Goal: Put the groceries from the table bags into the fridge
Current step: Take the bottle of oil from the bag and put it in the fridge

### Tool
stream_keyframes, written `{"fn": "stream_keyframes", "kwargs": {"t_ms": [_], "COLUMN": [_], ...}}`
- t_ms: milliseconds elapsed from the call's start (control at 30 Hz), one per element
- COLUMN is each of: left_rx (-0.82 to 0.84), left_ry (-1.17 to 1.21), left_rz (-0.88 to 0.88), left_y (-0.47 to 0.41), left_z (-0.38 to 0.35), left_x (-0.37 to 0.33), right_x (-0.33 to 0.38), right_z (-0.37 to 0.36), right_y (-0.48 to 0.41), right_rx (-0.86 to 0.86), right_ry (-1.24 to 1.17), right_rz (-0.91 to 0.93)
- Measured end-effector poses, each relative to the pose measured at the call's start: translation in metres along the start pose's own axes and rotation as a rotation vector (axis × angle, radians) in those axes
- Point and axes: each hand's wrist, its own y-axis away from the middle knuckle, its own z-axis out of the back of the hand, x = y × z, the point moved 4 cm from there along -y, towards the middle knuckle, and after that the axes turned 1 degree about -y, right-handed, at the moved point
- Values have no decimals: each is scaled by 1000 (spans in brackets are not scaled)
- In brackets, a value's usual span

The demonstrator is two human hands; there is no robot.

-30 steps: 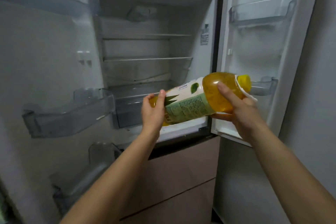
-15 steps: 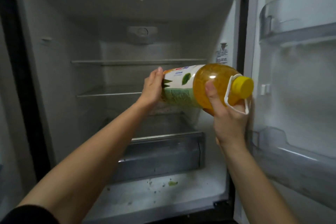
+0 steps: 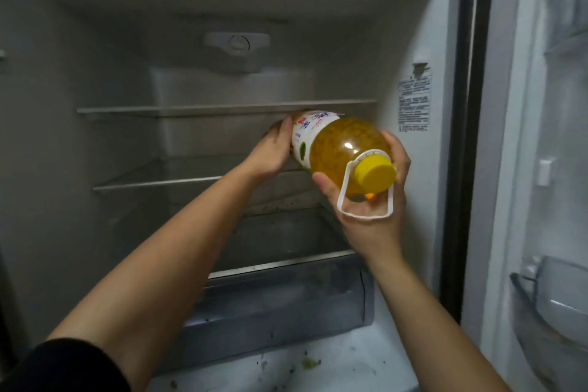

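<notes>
I count one bottle (image 3: 337, 149) of yellow liquid, with one yellow cap (image 3: 374, 175) and one white carry loop (image 3: 366, 197) at its neck. Two hands are on it: my left hand (image 3: 273, 149) at the base end and my right hand (image 3: 372, 200) under the neck. Inside the one open fridge (image 3: 95, 41) I see two shelves, an upper shelf (image 3: 191, 110) and a lower shelf (image 3: 152, 183), and beneath them one drawer (image 3: 286, 299). One printed sticker (image 3: 413, 102) sits on the right inner wall. On the open door to the right I make out two door bins, one up high (image 3: 566, 9) and one down low (image 3: 553, 305). A few green crumbs (image 3: 310, 362) lie on the fridge floor; too small and blurred to count.
</notes>
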Motion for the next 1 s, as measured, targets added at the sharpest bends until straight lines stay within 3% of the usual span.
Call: {"fn": "stream_keyframes", "kwargs": {"t_ms": [167, 233, 367, 500, 733, 1000], "left_rx": [49, 38, 5, -12, -48, -68], "left_ry": [-669, -800, -876, -903, -925, -954], "left_rz": [73, 75, 51, 53, 22, -11], "left_y": [-4, -4, -6, -5, -5, -3], "left_z": [22, 28, 25, 24, 23, 21], "left_x": [42, 54, 54, 54, 53, 52], "right_x": [-37, -50, -76, -77, -47, -77], "right_z": [-24, -28, -26, -22, -34, -62], "right_y": [-25, -38, -48, -32, -42, -85], "right_rx": [-7, 3, 34, 65, 115, 341], "right_ry": [121, 171, 297, 344, 639, 820], "right_rz": [-25, -104, -259, -285, 115, -101]}}
